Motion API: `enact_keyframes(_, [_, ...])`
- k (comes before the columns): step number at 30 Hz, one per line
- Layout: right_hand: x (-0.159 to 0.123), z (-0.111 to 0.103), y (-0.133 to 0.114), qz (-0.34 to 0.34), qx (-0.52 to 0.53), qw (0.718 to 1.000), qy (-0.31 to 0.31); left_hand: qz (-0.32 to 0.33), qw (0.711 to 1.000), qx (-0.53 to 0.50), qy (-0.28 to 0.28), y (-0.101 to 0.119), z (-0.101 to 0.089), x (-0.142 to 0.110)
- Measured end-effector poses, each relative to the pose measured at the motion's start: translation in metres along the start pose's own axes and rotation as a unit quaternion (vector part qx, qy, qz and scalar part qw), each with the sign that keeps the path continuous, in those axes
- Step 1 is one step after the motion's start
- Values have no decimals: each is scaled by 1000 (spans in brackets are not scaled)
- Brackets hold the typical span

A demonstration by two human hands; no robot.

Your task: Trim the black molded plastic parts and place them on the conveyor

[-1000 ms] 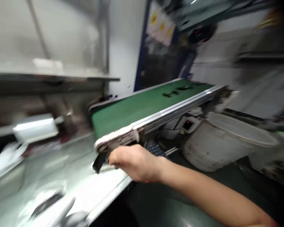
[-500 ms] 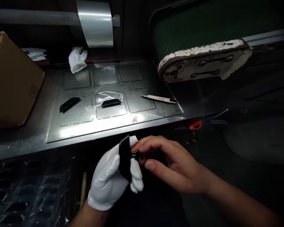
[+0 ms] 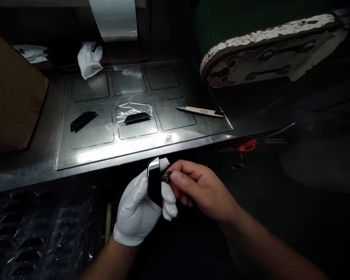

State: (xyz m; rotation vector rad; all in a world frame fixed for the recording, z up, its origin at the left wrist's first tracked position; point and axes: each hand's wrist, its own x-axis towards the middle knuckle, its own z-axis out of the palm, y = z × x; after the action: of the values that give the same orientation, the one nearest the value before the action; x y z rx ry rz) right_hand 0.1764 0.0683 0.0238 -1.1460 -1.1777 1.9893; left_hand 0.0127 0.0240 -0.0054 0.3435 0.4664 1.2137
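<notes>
My left hand [image 3: 140, 212], in a white glove, is closed round a small glossy black plastic part [image 3: 154, 182] held upright in front of the metal bench edge. My bare right hand [image 3: 201, 188] is bunched against the part's right side, thumb and fingers pinching a small dark ring-like piece [image 3: 167, 177] there. On the marked metal plate [image 3: 90, 151] above lie two similar black parts, one at the left [image 3: 82, 120] and one [image 3: 136, 117] on a scrap of clear film.
A white-handled craft knife [image 3: 202, 111] lies at the plate's right. A brown cardboard box [image 3: 11, 93] stands at left, a crumpled white glove [image 3: 89, 58] and a film roll [image 3: 113, 17] behind. The conveyor's worn end [image 3: 268, 50] overhangs at right. Clear blister trays [image 3: 32, 237] sit low left.
A second ago my right hand reached under the conveyor end in a blurred, sideways view. Since then both hands have met on the black part, and my right fingers have curled in tighter.
</notes>
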Motion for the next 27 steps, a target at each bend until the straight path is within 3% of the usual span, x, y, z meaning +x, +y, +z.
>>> enact_keyframes(10, [3,3,7,-12,35,999,4,-18,1000,-5,-4,-3,-3,-4])
enact_keyframes(13, [0,-4,5,-121,-51,990,57,-54,998,21,-19,-4,-8,-4])
enact_keyframes(15, [-1,-13,2,-260,-182,945,73,-66,997,30,-3,-3,-14,-3])
enact_keyframes(17, [-1,-22,-4,-364,-298,882,34,-60,998,25,11,0,-18,-1])
enact_keyframes(18, [0,-27,-6,-389,-332,859,1,-55,998,24,9,1,-19,0])
enact_keyframes(20, [1,-33,-10,-397,-364,841,-55,-44,998,33,-8,2,-20,1])
enact_keyframes(24, [0,-38,-11,-386,-363,844,-88,-37,998,35,-27,-3,-18,2])
enact_keyframes(27, [-5,-38,-7,-338,-319,881,-84,-30,999,23,-28,-8,-15,2])
